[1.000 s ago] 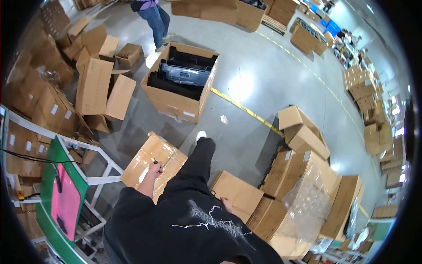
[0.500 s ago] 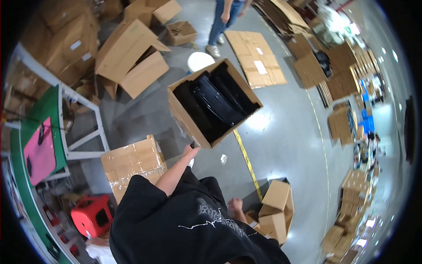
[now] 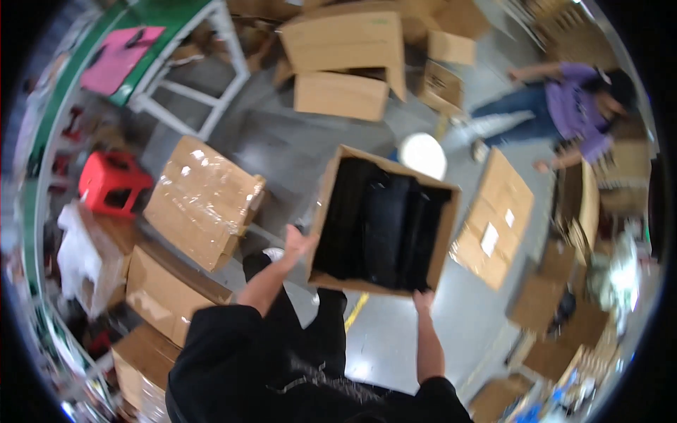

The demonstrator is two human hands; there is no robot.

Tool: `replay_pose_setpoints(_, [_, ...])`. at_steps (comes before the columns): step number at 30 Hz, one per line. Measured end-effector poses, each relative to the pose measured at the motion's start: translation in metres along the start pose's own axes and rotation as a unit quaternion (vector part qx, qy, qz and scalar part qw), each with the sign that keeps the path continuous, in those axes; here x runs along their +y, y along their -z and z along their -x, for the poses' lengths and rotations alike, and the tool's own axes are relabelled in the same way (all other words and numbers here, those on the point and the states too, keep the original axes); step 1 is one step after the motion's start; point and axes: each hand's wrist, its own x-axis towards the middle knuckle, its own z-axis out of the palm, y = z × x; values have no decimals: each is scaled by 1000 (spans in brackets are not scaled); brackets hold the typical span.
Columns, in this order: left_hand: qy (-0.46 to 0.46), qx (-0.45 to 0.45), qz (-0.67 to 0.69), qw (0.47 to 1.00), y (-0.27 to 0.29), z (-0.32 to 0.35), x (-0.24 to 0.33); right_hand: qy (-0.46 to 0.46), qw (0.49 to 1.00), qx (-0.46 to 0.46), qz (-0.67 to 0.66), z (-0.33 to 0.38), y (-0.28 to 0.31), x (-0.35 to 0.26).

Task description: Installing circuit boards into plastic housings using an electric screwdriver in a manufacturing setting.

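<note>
A large open cardboard box (image 3: 331,183) stands on the floor in front of me, filled with black folded items (image 3: 381,222). My left hand (image 3: 297,243) presses flat against the box's left outer wall near its front corner, fingers spread. My right hand (image 3: 423,299) touches the box's front rim on the right side. Neither hand holds anything loose. My black-sleeved arms and dark trousers fill the lower middle of the view.
A taped, plastic-wrapped carton (image 3: 204,201) lies to my left, more cartons (image 3: 166,292) near it, and a red stool (image 3: 113,185) beyond. Flat cardboard (image 3: 493,218) lies right of the box. A person in a purple top (image 3: 575,113) bends at far right. A white table frame (image 3: 211,99) stands far left.
The view has swung round and I have closed in on the open box. My left hand has moved from its corner onto its side wall, and my right hand has come up to its rim.
</note>
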Motion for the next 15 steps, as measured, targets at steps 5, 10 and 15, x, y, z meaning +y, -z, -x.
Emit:
replay_pose_setpoints(5, [-36,11,17,999,-77,-21,31,0,999,50,7,-158,54,-3])
replay_pose_setpoints(10, [88,125,5,988,-78,-26,38,33,989,-9,146,-216,43,-11])
replay_pose_setpoints(15, [132,15,-100,986,-66,-40,42,72,990,-82,91,-250,54,6])
